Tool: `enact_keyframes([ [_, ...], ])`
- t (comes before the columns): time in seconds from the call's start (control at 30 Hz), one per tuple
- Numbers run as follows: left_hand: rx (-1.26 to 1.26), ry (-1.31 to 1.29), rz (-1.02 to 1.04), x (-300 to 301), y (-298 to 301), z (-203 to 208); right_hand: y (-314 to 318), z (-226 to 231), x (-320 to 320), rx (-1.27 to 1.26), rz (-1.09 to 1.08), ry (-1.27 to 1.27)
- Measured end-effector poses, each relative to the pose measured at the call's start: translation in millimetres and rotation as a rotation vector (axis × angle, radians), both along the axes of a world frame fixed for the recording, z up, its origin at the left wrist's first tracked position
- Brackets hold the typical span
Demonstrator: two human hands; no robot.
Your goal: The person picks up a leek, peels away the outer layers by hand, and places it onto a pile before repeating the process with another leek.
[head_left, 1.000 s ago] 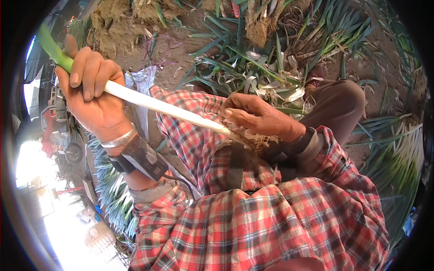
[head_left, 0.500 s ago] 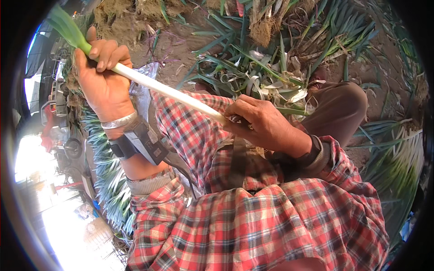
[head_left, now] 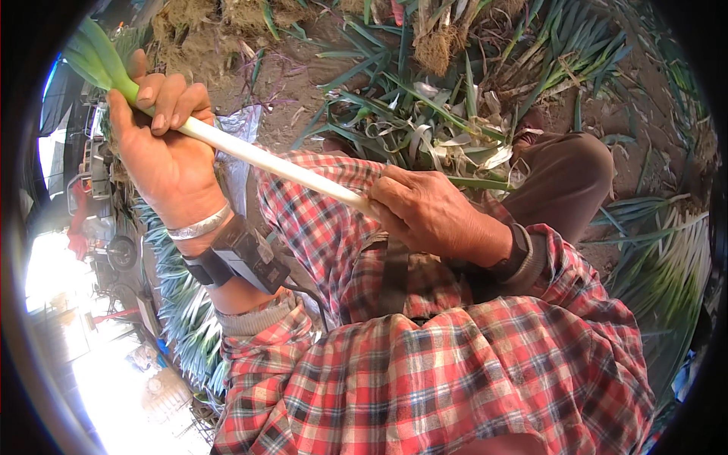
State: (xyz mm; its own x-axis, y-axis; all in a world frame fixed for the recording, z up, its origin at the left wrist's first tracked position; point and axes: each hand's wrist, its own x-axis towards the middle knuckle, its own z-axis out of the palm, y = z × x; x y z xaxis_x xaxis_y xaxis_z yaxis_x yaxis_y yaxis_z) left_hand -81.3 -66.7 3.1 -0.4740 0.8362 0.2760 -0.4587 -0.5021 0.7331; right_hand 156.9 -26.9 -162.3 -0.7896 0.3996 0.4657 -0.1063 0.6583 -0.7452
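Observation:
A long leek (head_left: 265, 161) with a smooth white shaft and green top slants across in front of my chest. My left hand (head_left: 171, 144) is closed around it just below the green leaves, thumb and fingertips wrapped over the stalk. The lower end is pinched in my right hand (head_left: 432, 211), whose fingers hide the root end. Beyond my right hand lies a heap of stripped leaves and peelings (head_left: 447, 140), green and pale, on the soil.
Several leeks lie in a row along my left side (head_left: 182, 303). A bundle of leeks (head_left: 675, 258) rests at the right. Unpeeled leeks with earthy roots (head_left: 444, 45) are at the far side. My bent leg (head_left: 565, 167) is close to the right hand.
The leek and both hands have shifted slightly to the left. My right hand has turned a little, its back now more toward view, still gripping the lower end.

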Motion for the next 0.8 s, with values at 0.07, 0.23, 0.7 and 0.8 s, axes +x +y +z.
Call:
enact_keyframes([
  [0.07, 0.011, -0.010, -0.015, 4, 0, 3, 0, 2, 1, -0.063, 0.042, 0.012],
  [0.23, 0.066, -0.049, -0.115, 3, -3, 8, 3, 1, 0, -0.248, 0.103, 0.110],
  [0.7, 0.215, 0.079, -0.061, -34, -32, 26, 55, -153, 36, -0.117, -0.329, -0.833],
  [0.8, 0.256, 0.108, 0.040, -64, -56, 53, 66, -160, 55, -0.057, -0.401, -0.973],
])
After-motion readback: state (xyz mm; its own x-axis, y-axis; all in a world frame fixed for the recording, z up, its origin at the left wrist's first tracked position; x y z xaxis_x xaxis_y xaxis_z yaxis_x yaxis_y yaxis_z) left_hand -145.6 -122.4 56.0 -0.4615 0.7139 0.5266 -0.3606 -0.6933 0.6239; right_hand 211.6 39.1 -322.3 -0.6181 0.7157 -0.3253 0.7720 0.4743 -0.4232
